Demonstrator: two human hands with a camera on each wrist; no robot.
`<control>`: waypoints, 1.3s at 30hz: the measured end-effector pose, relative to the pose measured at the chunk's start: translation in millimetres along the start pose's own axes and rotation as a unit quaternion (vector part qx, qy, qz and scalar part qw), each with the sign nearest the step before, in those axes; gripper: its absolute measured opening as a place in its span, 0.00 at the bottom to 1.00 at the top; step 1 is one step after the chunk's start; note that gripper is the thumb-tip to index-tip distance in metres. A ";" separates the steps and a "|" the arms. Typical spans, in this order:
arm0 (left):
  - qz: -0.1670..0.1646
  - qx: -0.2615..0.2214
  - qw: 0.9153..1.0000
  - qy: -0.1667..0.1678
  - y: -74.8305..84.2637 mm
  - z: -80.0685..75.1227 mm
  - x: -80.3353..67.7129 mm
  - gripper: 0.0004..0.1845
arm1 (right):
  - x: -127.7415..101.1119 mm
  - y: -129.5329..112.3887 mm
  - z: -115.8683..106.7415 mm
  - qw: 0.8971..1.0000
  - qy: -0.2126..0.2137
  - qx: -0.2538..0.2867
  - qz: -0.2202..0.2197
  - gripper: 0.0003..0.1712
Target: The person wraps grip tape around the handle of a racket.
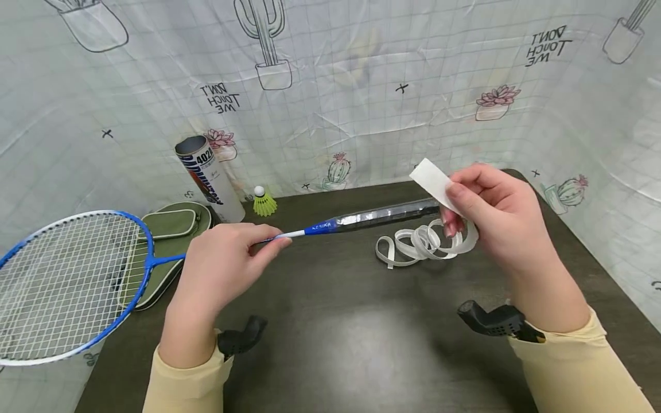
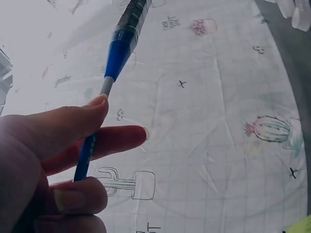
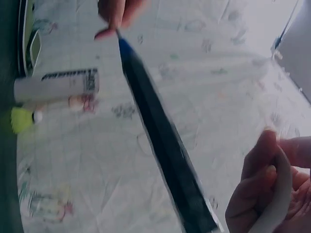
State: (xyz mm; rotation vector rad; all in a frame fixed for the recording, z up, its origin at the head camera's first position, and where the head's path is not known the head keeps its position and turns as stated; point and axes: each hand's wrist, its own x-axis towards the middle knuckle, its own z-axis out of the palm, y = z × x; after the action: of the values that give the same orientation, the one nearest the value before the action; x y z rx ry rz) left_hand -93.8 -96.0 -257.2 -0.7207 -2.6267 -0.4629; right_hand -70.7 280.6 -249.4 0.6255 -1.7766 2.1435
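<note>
A blue badminton racket (image 1: 77,275) lies across the dark table (image 1: 361,344), its head hanging over the left edge. My left hand (image 1: 227,264) pinches its thin shaft (image 2: 87,150) just below the blue cone. The black plastic-wrapped handle (image 1: 387,215) points right toward my right hand (image 1: 490,218). That hand pinches a strip of white grip tape (image 1: 434,183), one end sticking up, the rest coiled loosely (image 1: 418,244) on the table beside the handle's end. In the right wrist view the handle (image 3: 165,145) runs diagonally and the tape (image 3: 277,204) curves under my fingers.
A shuttlecock tube (image 1: 209,178) stands at the back left beside a yellow shuttlecock (image 1: 264,202). A green racket cover (image 1: 165,241) lies under the racket's throat. A cactus-print sheet (image 1: 361,86) walls in the table on three sides.
</note>
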 end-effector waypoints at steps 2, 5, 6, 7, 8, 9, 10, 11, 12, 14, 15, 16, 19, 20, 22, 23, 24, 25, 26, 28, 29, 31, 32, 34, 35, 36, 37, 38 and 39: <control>0.005 -0.005 1.000 0.003 2.7 0.0 3.7 0.07 | 0.7 -0.8 7.9 1.000 -0.014 0.020 -0.008 0.08; 0.008 -0.007 1.000 0.004 8.2 -0.9 10.3 0.07 | 1.1 -0.2 18.8 0.999 -0.024 0.030 -0.014 0.09; 0.007 -0.007 1.000 0.004 10.0 -1.1 12.5 0.07 | 1.6 0.4 22.4 0.999 -0.030 0.035 -0.018 0.10; 0.006 -0.008 1.000 0.003 11.9 -1.4 14.9 0.07 | 2.3 1.1 26.3 0.998 -0.036 0.038 -0.021 0.10; 0.004 -0.008 1.000 0.002 13.8 -1.7 16.9 0.07 | 3.1 1.9 30.8 0.998 -0.040 0.033 -0.025 0.11; 0.001 -0.009 1.000 0.001 15.4 -1.8 18.7 0.07 | 3.8 2.6 35.5 0.998 -0.042 0.030 -0.027 0.13; -0.001 -0.010 1.000 0.000 16.8 -1.9 20.3 0.08 | 4.8 3.5 40.7 0.998 -0.043 0.026 -0.031 0.13; -0.004 -0.011 1.000 0.000 18.0 -2.0 21.6 0.08 | 5.6 4.3 45.9 0.998 -0.044 0.024 -0.035 0.13; -0.006 -0.013 1.000 -0.001 19.3 -2.1 22.5 0.08 | 6.3 4.9 51.2 0.998 -0.045 0.022 -0.037 0.13; -0.008 -0.012 1.000 0.001 20.5 -1.8 23.6 0.08 | 7.2 6.0 62.1 0.998 -0.044 0.010 -0.037 0.10; -0.008 -0.012 1.000 0.003 21.1 -1.6 23.8 0.08 | 7.5 6.2 67.7 0.998 -0.043 -0.001 -0.036 0.10; -0.007 -0.011 1.000 0.005 21.5 -1.3 23.9 0.07 | 7.8 6.4 73.2 0.998 -0.042 -0.016 -0.033 0.10; -0.004 -0.010 1.000 0.016 22.2 -0.9 22.9 0.08 | 7.5 7.1 88.0 0.998 -0.045 -0.051 -0.006 0.15; -0.003 -0.010 1.000 0.020 22.2 -1.3 22.4 0.08 | 7.3 8.0 91.9 0.997 -0.048 -0.057 0.000 0.15; 0.000 -0.009 1.000 0.028 21.6 -2.5 21.5 0.07 | 7.0 9.6 98.0 0.996 -0.048 -0.069 0.014 0.11; 0.002 -0.008 0.999 0.032 20.9 -3.4 21.2 0.08 | 6.8 10.3 100.1 0.996 -0.046 -0.075 0.019 0.09; 0.004 -0.006 0.999 0.037 19.9 -4.3 21.1 0.07 | 6.7 10.7 101.8 0.995 -0.042 -0.084 0.024 0.08; 0.007 -0.004 0.999 0.042 18.8 -5.7 20.9 0.07 | 6.7 11.1 103.0 0.994 -0.037 -0.096 0.026 0.07; 0.009 -0.003 0.999 0.047 17.6 -7.3 20.8 0.07 | 6.8 11.4 104.0 0.993 -0.032 -0.106 0.027 0.07; 0.013 -0.003 0.998 0.059 14.8 -10.4 20.1 0.08 | 7.1 11.7 105.8 0.991 -0.023 -0.127 0.037 0.10; 0.014 -0.003 0.998 0.066 13.3 -12.0 19.7 0.08 | 7.0 12.1 106.7 0.990 -0.020 -0.136 0.041 0.12; 0.016 -0.003 0.997 0.080 10.7 -14.9 18.3 0.09 | 7.0 14.0 108.5 0.989 -0.018 -0.141 0.049 0.15; 0.017 -0.002 0.996 0.085 9.5 -16.0 17.5 0.10 | 6.9 15.2 109.5 0.989 -0.019 -0.135 0.052 0.16; 0.020 0.002 0.995 0.096 7.4 -17.5 16.3 0.12 | 7.3 18.3 111.6 0.991 -0.018 -0.121 0.059 0.17; 0.022 0.006 0.995 0.101 6.5 -17.9 15.8 0.13 | 7.7 20.1 112.8 0.991 -0.016 -0.114 0.063 0.18; 0.024 0.009 0.994 0.105 5.6 -18.0 15.3 0.14 | 8.6 22.1 114.0 0.992 -0.013 -0.107 0.066 0.18; 0.025 0.013 0.994 0.109 4.6 -18.1 14.8 0.15 | 9.7 24.3 115.1 0.992 -0.008 -0.103 0.068 0.18; 0.027 0.018 0.993 0.114 3.6 -18.3 14.4 0.16 | 11.0 26.6 116.2 0.993 -0.005 -0.096 0.070 0.19; 0.028 0.021 0.992 0.119 2.5 -18.4 13.8 0.16 | 12.8 29.2 117.5 0.994 -0.002 -0.088 0.068 0.19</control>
State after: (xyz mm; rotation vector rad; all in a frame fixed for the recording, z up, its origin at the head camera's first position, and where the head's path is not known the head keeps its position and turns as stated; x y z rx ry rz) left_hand -98.5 -95.6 -234.5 -0.6801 -2.3813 -0.4468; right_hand -78.7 159.2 -250.8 0.4780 -2.0358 2.0393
